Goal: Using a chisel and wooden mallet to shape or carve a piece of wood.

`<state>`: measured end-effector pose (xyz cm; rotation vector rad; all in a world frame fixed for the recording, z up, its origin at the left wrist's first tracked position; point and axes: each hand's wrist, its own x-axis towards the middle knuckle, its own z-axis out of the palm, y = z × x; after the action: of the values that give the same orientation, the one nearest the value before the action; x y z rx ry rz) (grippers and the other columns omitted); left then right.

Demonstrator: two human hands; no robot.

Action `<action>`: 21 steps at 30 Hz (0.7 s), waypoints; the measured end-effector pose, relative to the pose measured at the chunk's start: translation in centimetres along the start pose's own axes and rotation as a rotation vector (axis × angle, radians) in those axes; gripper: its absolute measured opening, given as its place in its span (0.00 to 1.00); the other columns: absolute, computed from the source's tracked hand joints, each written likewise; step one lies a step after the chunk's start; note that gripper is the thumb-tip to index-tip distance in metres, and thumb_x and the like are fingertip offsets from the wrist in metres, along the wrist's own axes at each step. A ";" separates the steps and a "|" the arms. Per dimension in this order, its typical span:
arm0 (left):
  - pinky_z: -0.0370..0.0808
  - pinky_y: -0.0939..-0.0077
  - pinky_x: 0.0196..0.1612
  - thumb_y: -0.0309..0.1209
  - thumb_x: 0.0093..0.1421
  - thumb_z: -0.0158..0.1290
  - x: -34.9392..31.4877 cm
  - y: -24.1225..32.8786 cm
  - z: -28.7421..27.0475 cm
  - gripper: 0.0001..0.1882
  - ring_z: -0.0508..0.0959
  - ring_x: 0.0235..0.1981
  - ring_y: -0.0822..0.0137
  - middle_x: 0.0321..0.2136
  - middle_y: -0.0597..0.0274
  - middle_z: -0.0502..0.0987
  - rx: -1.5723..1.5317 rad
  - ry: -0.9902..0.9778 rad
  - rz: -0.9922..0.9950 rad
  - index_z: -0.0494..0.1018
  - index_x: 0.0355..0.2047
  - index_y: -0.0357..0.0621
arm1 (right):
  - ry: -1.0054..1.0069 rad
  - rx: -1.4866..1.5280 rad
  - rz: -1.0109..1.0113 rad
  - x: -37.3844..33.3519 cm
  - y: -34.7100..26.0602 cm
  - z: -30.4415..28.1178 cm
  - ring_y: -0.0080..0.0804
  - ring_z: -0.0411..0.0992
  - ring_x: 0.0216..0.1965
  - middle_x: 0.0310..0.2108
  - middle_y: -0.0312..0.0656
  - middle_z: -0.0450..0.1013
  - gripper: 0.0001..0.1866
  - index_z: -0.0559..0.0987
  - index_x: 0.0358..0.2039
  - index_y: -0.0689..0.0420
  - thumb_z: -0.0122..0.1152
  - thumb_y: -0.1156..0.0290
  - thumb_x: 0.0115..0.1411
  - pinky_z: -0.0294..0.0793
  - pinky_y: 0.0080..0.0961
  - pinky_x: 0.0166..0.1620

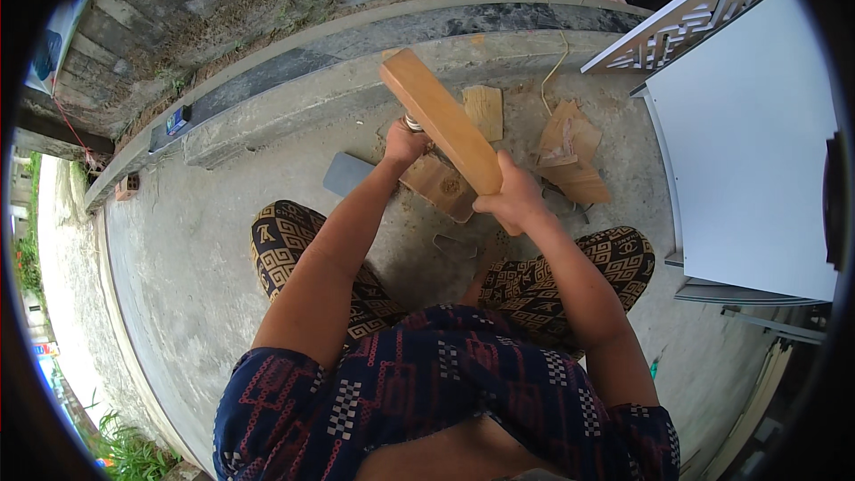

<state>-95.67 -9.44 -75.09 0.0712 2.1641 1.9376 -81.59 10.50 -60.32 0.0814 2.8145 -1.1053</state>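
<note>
My right hand grips the lower end of a long, thick wooden block, raised and slanting up to the left. My left hand is closed around a small metal tool held upright; only its ringed top shows, right beside the block. Under both hands a flat piece of wood lies on the concrete floor. I am squatting, knees in patterned trousers at both sides.
More wood offcuts and a small plank lie ahead near a low concrete kerb. A grey flat stone sits to the left. A white panel and a lattice board stand at the right.
</note>
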 end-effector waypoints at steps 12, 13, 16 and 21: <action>0.75 0.71 0.36 0.28 0.48 0.66 0.7 -1.2 -0.1 0.13 0.78 0.28 0.74 0.26 0.65 0.81 0.109 -0.003 -0.085 0.78 0.35 0.43 | 0.180 0.212 -0.178 -0.4 -1.5 -0.3 0.54 0.76 0.38 0.36 0.55 0.76 0.39 0.64 0.51 0.61 0.70 0.59 0.40 0.74 0.41 0.42; 0.75 0.71 0.35 0.28 0.48 0.66 0.4 -1.0 -0.2 0.13 0.78 0.28 0.74 0.26 0.65 0.81 0.073 -0.027 -0.061 0.78 0.35 0.43 | 0.064 0.055 -0.078 -0.2 -1.0 -0.2 0.57 0.76 0.39 0.36 0.57 0.76 0.38 0.64 0.51 0.61 0.68 0.59 0.40 0.75 0.44 0.41; 0.75 0.72 0.33 0.27 0.48 0.65 0.0 -0.7 -0.3 0.14 0.79 0.27 0.74 0.27 0.65 0.81 0.040 -0.048 -0.081 0.79 0.36 0.43 | -0.110 -0.053 0.025 0.1 -0.5 0.1 0.57 0.76 0.39 0.36 0.56 0.76 0.39 0.64 0.51 0.61 0.68 0.58 0.40 0.75 0.44 0.41; 0.75 0.72 0.33 0.27 0.48 0.64 0.2 -1.1 -0.2 0.14 0.79 0.27 0.73 0.27 0.64 0.81 0.089 -0.036 -0.052 0.79 0.37 0.43 | 0.125 0.128 -0.149 -0.7 -2.7 -0.6 0.57 0.76 0.38 0.35 0.56 0.75 0.37 0.65 0.49 0.61 0.69 0.59 0.40 0.75 0.44 0.41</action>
<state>-95.80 -9.71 -76.18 0.0645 2.2055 1.7984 -81.22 8.89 -57.99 -0.0506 2.8964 -1.3578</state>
